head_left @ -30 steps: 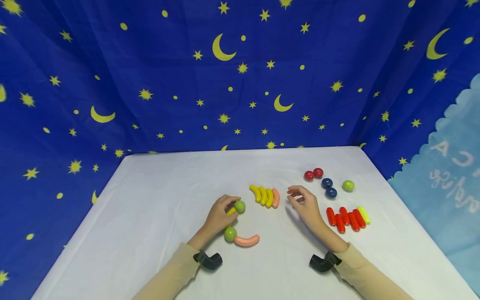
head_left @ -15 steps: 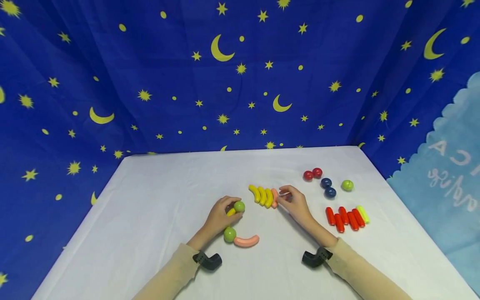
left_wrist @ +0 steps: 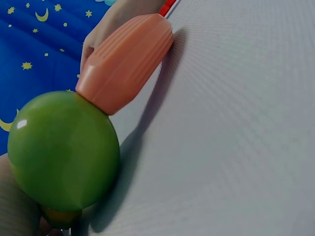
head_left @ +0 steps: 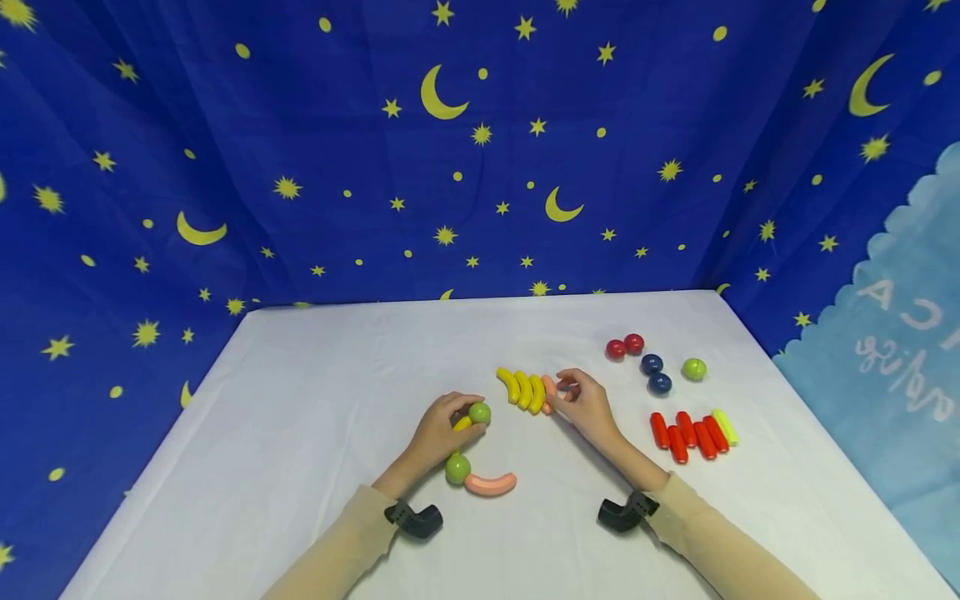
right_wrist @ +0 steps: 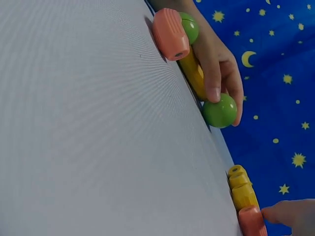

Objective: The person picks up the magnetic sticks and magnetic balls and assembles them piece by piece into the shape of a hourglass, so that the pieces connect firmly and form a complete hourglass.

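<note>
My left hand [head_left: 435, 429] holds a green ball [head_left: 480, 412] between thumb and fingers. A yellow curved stick [head_left: 462, 424], partly hidden by that hand, runs from this ball to a second green ball [head_left: 458, 469]. A pink curved stick [head_left: 491, 484] extends rightward from the second ball; the left wrist view has its grooved end [left_wrist: 128, 64] up close. My right hand [head_left: 588, 408] pinches another pink curved stick [head_left: 550, 387], its thumb on the stick's side in the right wrist view. This stick lies at the right end of a row of yellow curved sticks [head_left: 522, 390].
On the right side of the white table [head_left: 315, 375] lie two red balls [head_left: 625, 347], two blue balls [head_left: 656, 374] and another green ball [head_left: 694, 369]. Closer in are several red straight sticks [head_left: 690, 435] with a yellow-green one [head_left: 725, 427]. A starry blue curtain [head_left: 480, 167] hangs behind.
My right hand has moved left onto the pink curved stick beside the yellow row and now pinches it. The left hand's thumb has come up against the green ball.
</note>
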Action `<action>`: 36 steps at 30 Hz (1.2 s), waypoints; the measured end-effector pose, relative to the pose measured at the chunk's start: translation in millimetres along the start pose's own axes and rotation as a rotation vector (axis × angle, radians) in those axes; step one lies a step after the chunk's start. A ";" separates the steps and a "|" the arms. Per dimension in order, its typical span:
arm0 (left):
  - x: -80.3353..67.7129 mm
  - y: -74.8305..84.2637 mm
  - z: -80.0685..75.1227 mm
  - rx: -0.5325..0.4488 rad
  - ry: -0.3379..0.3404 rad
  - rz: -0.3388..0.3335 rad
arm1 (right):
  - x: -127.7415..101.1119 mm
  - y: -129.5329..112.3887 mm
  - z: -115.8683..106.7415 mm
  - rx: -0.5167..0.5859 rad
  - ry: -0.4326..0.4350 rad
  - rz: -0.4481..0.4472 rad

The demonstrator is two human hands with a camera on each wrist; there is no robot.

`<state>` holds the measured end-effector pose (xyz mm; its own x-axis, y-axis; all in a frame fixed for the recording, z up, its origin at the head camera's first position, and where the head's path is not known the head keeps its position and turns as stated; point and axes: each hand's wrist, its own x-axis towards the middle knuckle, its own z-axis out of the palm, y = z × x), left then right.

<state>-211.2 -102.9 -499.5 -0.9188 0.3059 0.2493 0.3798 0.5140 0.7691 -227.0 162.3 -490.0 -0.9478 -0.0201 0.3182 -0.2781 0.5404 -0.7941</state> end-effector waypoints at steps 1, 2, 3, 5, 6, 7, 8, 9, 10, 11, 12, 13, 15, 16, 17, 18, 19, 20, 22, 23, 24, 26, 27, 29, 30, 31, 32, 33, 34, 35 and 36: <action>-0.1 0.4 -0.1 0.001 0.001 -0.003 | 0.2 0.0 0.4 -0.005 -0.001 0.000; -0.1 0.7 -0.3 -0.001 0.001 -0.006 | 0.0 -0.4 0.4 -0.004 -0.002 0.003; -0.2 1.1 -0.4 -0.001 0.001 -0.010 | -0.1 -0.2 0.4 -0.003 -0.001 0.006; -0.1 1.2 -0.2 0.001 -0.003 -0.017 | -0.9 -0.4 0.2 0.006 0.012 0.018; -0.3 1.5 -0.3 0.001 -0.006 -0.018 | -1.4 -0.3 -0.2 0.008 0.019 0.025; -0.3 1.8 -0.4 0.001 -0.007 -0.020 | -1.8 -0.1 -0.7 0.004 0.027 0.030; -0.3 2.3 -0.5 0.001 -0.007 -0.020 | -2.1 0.5 -1.1 -0.005 0.037 0.031; -0.4 2.6 -0.6 0.003 -0.007 -0.023 | -2.5 0.8 -1.7 -0.015 0.052 0.031; -0.5 2.8 -0.5 -0.003 -0.008 -0.025 | -3.1 1.1 -2.0 -0.028 0.066 0.032; -0.7 3.0 -0.5 -0.010 -0.006 -0.028 | -3.4 1.5 -2.5 -0.037 0.077 0.037; -0.9 3.2 -0.4 -0.020 -0.003 -0.033 | -3.9 1.6 -3.1 -0.044 0.089 0.042; -1.2 3.0 -0.2 -0.029 0.001 -0.037 | -4.1 2.1 -3.3 -0.048 0.100 0.044; -1.7 2.4 0.0 -0.039 0.010 -0.034 | -5.4 1.0 -3.4 -0.026 0.123 0.045; -2.0 2.2 0.0 -0.042 0.015 -0.027 | -6.3 -0.3 -2.9 -0.013 0.134 0.044; -2.1 1.9 0.0 -0.042 0.019 -0.023 | -7.3 -2.3 -2.2 0.008 0.144 0.038; -2.1 1.5 0.0 -0.038 0.020 -0.018 | -8.8 -4.6 -0.9 0.026 0.152 0.020; -2.0 1.1 0.1 -0.031 0.022 -0.012 | -10.5 -6.8 1.0 0.041 0.154 0.001; -1.9 0.9 0.1 -0.026 0.021 -0.006 | -13.0 -9.8 3.1 0.055 0.155 -0.021; -1.7 0.8 0.4 -0.023 0.013 0.001 | -18.5 -15.8 8.5 0.076 0.146 -0.065; -1.5 0.6 0.6 -0.022 0.006 0.005 | -21.5 -18.5 11.6 0.089 0.132 -0.084; -1.4 0.5 0.7 -0.023 0.000 0.019 | -24.6 -20.9 14.7 0.099 0.115 -0.101; -1.3 0.9 0.9 -0.028 -0.020 0.038 | -30.1 -25.3 20.6 0.114 0.074 -0.126; -1.2 1.2 0.9 -0.033 -0.031 0.047 | -32.4 -27.1 23.3 0.126 0.052 -0.135; -1.2 1.9 0.6 -0.045 -0.052 0.064 | -36.0 -30.4 27.3 0.148 0.009 -0.141; -1.2 2.3 0.4 -0.053 -0.064 0.068 | -37.3 -31.6 28.9 0.150 -0.009 -0.143; -1.2 2.7 0.2 -0.053 -0.076 0.065 | -38.0 -32.2 30.5 0.152 -0.024 -0.144; -1.3 3.2 0.0 -0.055 -0.085 0.069 | -38.6 -32.8 31.5 0.155 -0.036 -0.143; -1.3 3.6 -0.2 -0.057 -0.093 0.071 | -39.1 -33.3 32.0 0.160 -0.048 -0.144; -1.6 3.9 -0.4 -0.057 -0.100 0.072 | -39.4 -33.4 32.7 0.155 -0.059 -0.145; -1.8 4.2 -0.6 -0.057 -0.105 0.072 | -39.6 -33.1 33.5 0.151 -0.071 -0.147; -2.1 4.3 -0.7 -0.057 -0.112 0.073 | -39.8 -32.9 33.8 0.147 -0.081 -0.149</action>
<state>-207.7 -101.9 -496.3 -0.8702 0.4297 0.2412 0.4356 0.4419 0.7842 -185.4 116.9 -494.0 -0.9022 -0.1616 0.3998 -0.4303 0.3975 -0.8104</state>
